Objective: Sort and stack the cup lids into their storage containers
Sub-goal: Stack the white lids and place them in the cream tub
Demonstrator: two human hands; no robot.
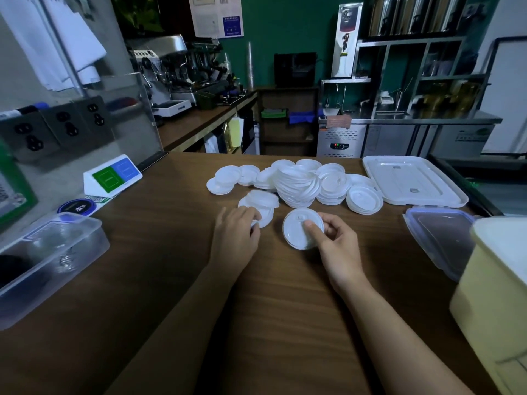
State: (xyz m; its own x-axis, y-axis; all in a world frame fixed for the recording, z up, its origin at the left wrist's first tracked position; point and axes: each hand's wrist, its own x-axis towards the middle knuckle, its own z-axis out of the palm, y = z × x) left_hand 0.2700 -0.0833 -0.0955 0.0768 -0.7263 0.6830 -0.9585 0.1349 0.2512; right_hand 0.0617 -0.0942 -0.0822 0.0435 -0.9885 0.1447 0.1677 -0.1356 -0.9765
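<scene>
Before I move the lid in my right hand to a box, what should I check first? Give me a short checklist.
1. Right hand grips lid: ok.
2. Left hand grips small stack: ok.
3. Clear box open: ok.
4. Cream box open: cannot tell, cut by the frame edge.
5. Pile sorted: not ok, lids lie loose.

lids (296,183) white | counter (176,280) brown woodgrain | wall (285,29) green

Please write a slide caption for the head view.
Sorting lids: right hand pinches one white lid, left hand grips a small lid stack.
</scene>
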